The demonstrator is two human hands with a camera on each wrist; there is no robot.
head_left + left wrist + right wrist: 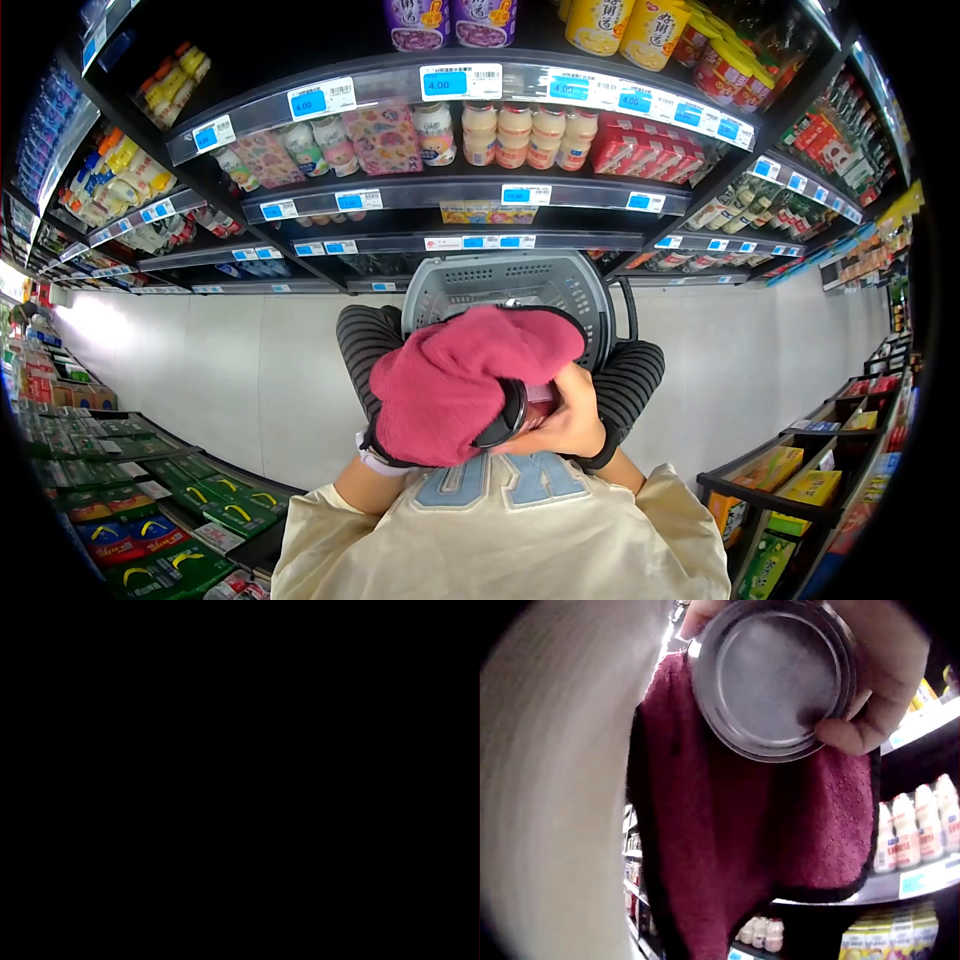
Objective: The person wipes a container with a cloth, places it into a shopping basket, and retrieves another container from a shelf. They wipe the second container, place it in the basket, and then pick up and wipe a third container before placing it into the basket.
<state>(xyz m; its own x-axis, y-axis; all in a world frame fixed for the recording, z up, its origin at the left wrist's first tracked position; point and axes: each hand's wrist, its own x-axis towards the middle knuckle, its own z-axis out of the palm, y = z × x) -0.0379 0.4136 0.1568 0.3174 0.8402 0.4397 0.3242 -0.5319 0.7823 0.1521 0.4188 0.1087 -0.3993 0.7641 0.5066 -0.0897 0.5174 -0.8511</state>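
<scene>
My right hand (pixel 575 420) grips a clear round jar (pixel 772 682) with a dark lid (pixel 505 412), fingers and thumb curled around its side. In the right wrist view the jar's transparent base faces the camera. A maroon cloth (pixel 440 385) with black edging drapes over my left hand and against the lid. Only the left wrist (pixel 375 470) shows below it; the hand itself is hidden, so I cannot tell how its fingers lie. The left wrist view is black.
A grey shopping basket (pixel 430 280) stands between my knees, partly covered by the cloth. Ahead, store shelves (pixel 470 190) hold bottled drinks (pixel 530 135), cans and cartons. Display racks with packaged goods (pixel 185 500) stand behind me on both sides of the tiled floor (pixel 300 400).
</scene>
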